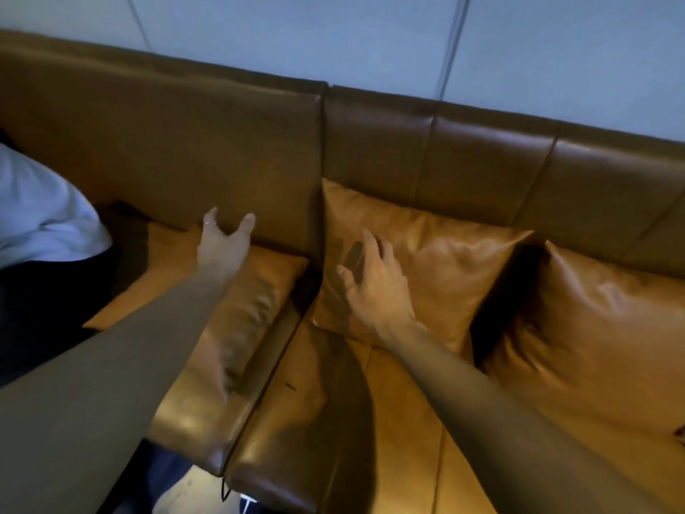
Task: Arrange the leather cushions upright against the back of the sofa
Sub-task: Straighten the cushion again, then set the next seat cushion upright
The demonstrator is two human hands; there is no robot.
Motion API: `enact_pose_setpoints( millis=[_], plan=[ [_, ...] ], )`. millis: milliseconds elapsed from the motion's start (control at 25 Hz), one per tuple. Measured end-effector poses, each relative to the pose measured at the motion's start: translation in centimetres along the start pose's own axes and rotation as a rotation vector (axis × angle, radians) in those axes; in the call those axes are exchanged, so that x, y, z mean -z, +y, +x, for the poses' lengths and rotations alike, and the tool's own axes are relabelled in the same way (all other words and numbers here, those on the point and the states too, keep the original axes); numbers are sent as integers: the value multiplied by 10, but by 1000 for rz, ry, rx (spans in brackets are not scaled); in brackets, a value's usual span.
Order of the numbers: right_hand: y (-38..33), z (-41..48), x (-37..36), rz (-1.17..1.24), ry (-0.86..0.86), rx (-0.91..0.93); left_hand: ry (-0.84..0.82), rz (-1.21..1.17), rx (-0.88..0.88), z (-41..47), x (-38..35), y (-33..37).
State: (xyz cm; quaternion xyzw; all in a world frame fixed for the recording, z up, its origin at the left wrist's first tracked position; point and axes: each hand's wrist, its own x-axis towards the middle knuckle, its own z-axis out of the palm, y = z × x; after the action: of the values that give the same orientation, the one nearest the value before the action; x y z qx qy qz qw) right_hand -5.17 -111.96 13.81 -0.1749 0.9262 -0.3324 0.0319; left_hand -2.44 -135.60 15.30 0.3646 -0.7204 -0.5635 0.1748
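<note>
A tan leather cushion [437, 261] leans upright against the brown sofa back [482, 172]. My right hand [374, 280] rests open on its left part, fingers spread. A second tan cushion [600, 328] leans against the back further right. On the left seat a third tan cushion [237, 317] lies flat. My left hand [226, 235] hovers open over its far edge, close to the left back panel [178, 150], holding nothing.
A person in a white top [40, 213] and dark trousers sits at the far left of the sofa. A seam splits the two sofa sections in the middle. The tan seat [400, 421] stretches toward me. A pale wall [370, 38] runs behind the sofa.
</note>
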Motion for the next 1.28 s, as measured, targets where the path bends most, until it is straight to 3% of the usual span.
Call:
enact_pose_setpoints(
  millis=[240,560,680,920,1040,1120,1280],
  plan=[
    [-47,44,-105,58,-174,-120,51,68,111,79,56,-53],
    [-46,126,-247,362,-261,-792,-100,257,375,220,82,-150],
    [-30,150,-283,490,-230,-957,-170,376,437,264,78,-171],
    [-13,170,-325,636,-230,-1111,-267,616,557,346,75,-215],
    [-12,178,-318,760,-191,-1187,-243,498,608,344,77,-195],
    [-13,180,-308,820,-252,-1221,-193,436,658,348,79,-195],
    [-25,178,-286,779,-335,-1094,-131,408,698,343,85,-184]
  ],
)
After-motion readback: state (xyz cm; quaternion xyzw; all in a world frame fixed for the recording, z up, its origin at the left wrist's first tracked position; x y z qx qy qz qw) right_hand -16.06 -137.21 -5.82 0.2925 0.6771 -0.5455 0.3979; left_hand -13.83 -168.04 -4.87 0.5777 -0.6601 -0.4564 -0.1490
